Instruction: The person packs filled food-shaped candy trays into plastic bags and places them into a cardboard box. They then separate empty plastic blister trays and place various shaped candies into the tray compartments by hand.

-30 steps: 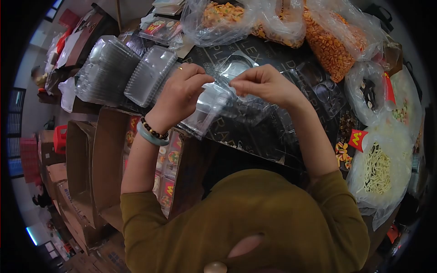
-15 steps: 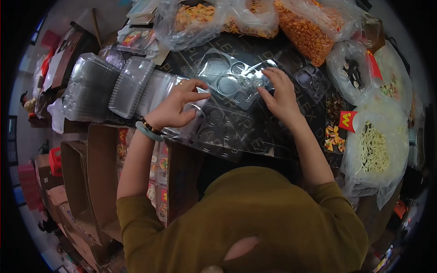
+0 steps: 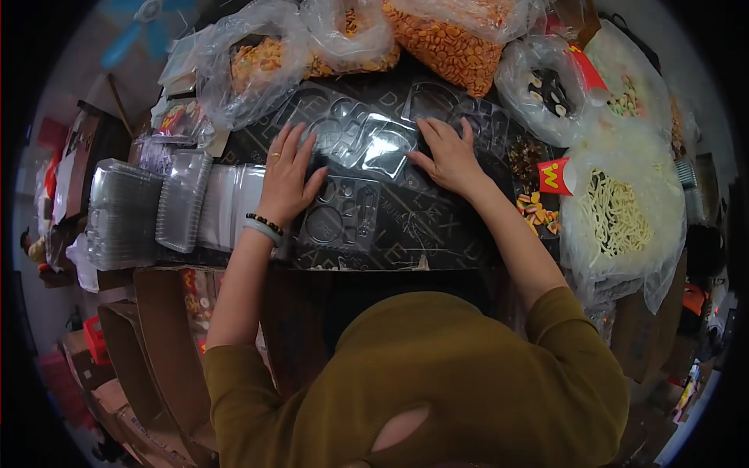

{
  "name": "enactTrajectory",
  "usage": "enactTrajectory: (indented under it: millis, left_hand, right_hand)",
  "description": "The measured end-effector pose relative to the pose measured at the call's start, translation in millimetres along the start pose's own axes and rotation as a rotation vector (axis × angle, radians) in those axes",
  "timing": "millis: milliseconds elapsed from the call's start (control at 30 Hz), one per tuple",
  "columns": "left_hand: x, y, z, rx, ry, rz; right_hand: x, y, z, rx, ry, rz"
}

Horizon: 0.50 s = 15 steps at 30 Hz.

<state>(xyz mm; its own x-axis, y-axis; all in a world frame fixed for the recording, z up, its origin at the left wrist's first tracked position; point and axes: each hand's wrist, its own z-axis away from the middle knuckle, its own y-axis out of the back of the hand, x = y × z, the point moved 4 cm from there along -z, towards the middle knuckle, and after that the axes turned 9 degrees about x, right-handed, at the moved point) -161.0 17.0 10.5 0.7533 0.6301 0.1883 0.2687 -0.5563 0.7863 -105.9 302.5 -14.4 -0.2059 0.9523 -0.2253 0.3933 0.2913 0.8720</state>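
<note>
A clear moulded plastic tray [image 3: 360, 139] with round and oblong hollows lies on the dark tabletop between my hands, shiny with glare. My left hand [image 3: 289, 175], fingers stretched out and thumb apart, rests at the tray's left end. At its right end is my right hand [image 3: 451, 158], thumb and fingers apart, fingertips at or close to the edge. Neither hand grips anything visible. Nearer to me lies a second clear moulded tray [image 3: 342, 216], just right of my left wrist. Another clear tray [image 3: 485, 125] lies beyond my right hand.
Stacked clear plastic shells [image 3: 123, 214] and flat clear packaging [image 3: 230, 204] stand at left. Along the back are bags of orange pieces [image 3: 452, 51]. On the right are a red fries carton [image 3: 555, 177], a bag of pale sticks [image 3: 616, 214] and a bag of black pieces [image 3: 550, 92].
The whole view has shifted, so the table items appear further left. My left hand's bent fingers have straightened and moved up along the tray's left side. My right hand stays by the right end.
</note>
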Motion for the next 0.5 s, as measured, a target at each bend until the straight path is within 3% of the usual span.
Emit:
enactTrajectory:
  millis: [100,333,500]
  left_hand:
    - [-14,-27,-14,-0.201,-0.002,-0.012]
    - [-17,-37,-37,0.129,0.129,-0.23]
    - [-6,-41,-36,0.046,0.319,-0.321]
  right_hand:
    - [7,12,8,-0.01,0.092,-0.078]
    - [21,24,12,-0.013,0.158,-0.24]
    - [34,12,-3,0.081,0.066,-0.15]
